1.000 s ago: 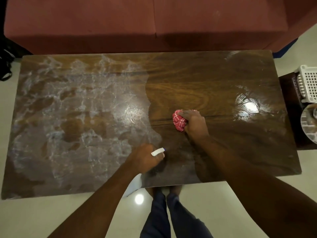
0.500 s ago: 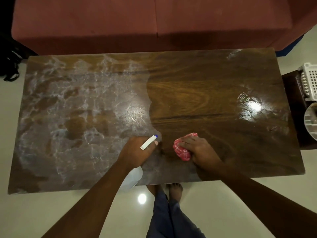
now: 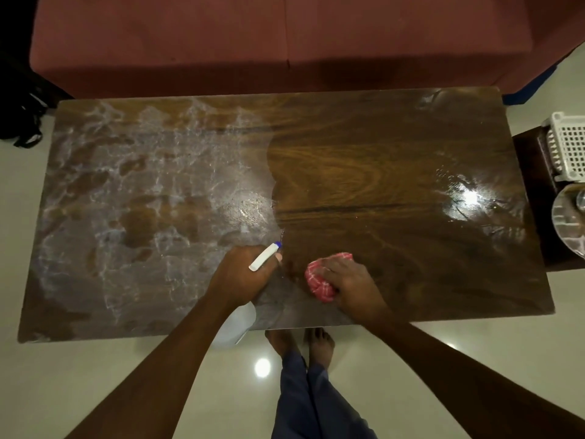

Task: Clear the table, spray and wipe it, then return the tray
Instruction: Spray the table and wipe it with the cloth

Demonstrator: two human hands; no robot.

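The dark wooden table fills the view; its left half is covered with whitish foamy spray, its right half shows bare wood grain. My left hand grips a white spray bottle with a blue nozzle tip, its body hanging below my wrist near the front edge. Just to the right, my right hand holds a bunched red checked cloth against the tabletop near the front edge.
A red sofa runs along the far side. At the right stands a low dark side table with a white slatted basket and a clear round tray. A dark bag lies at the left. My feet are by the front edge.
My right hand has dragged the cloth from mid-table toward the front edge. My left hand with the bottle has shifted forward and slightly right, close beside it.
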